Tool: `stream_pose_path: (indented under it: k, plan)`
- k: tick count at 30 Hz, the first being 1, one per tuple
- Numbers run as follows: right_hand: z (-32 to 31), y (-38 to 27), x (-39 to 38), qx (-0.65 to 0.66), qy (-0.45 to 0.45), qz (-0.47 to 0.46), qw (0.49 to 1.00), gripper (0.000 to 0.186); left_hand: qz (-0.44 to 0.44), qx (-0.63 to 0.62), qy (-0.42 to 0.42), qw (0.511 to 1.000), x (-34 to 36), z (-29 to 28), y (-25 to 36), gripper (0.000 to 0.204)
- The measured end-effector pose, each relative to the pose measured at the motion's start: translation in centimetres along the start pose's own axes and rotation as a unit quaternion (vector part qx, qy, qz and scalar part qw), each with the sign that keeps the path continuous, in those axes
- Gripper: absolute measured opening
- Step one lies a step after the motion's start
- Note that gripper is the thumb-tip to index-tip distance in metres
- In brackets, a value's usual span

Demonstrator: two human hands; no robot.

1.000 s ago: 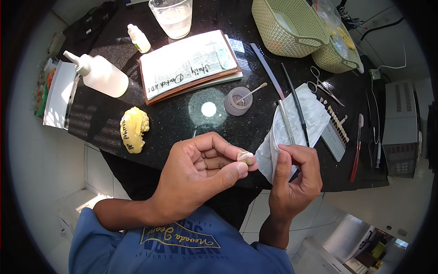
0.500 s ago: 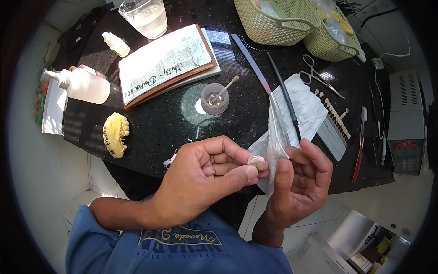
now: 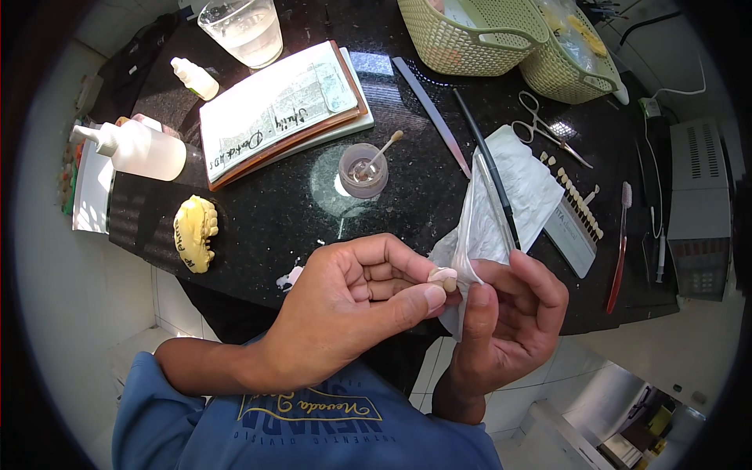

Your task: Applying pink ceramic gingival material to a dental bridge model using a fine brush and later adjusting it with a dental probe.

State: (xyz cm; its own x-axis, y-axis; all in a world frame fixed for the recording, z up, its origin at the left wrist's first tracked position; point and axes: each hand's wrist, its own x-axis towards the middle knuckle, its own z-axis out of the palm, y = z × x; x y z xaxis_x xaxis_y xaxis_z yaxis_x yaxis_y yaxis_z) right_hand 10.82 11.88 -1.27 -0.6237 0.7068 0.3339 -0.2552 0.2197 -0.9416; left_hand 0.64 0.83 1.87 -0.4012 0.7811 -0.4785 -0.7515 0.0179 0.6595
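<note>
Between the thumb and fingertips of my left hand (image 3: 352, 305) is a small dental piece (image 3: 444, 276), pinkish-white on top with a rounded beige tooth below. My right hand (image 3: 513, 321) pinches a corner of a white tissue (image 3: 526, 176) between thumb and index finger, its other fingers loosely curled. The pinched corner comes up against the piece, and fingertips hide part of where they meet. The rest of the tissue lies on the dark counter under a black-handled brush (image 3: 486, 160) and a slim metallic tool (image 3: 493, 192).
A small cup (image 3: 363, 178) with a cotton swab stands ahead. Leftward are a yellow dental cast (image 3: 193, 235), a squeeze bottle (image 3: 145, 150), and a notebook (image 3: 282, 110). Rightward lie a tooth shade guide (image 3: 576, 235), scissor-like forceps (image 3: 540, 121) and a red-handled brush (image 3: 620, 251). Green baskets (image 3: 470, 47) stand behind.
My right hand has shifted slightly left and down, bringing the tissue's corner from beside the dental piece up against it. My left hand stays almost in place.
</note>
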Motion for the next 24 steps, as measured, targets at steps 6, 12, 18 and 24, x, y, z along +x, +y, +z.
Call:
stream_pose_path:
  k: [6,12,18,24]
  plan:
    - [0.1,0.2,-0.1,-0.014,0.0,-0.014,1.0,0.032,0.002,0.01,-0.005,1.0,0.2,-0.3,-0.1,0.018]
    - [-0.1,0.4,0.0,-0.048,-0.009,-0.036,0.998,0.032,0.009,-0.003,-0.004,1.0,-0.1,-0.2,0.2,0.017]
    - [-0.5,0.4,0.1,-0.089,0.007,-0.175,0.981,0.043,0.105,-0.05,-0.044,0.992,-0.9,-0.8,-0.7,0.019]
    - [2.1,-1.1,-0.3,0.03,-0.065,-0.078,0.994,0.036,0.171,-0.045,-0.067,0.982,-1.7,-1.7,-1.5,0.019]
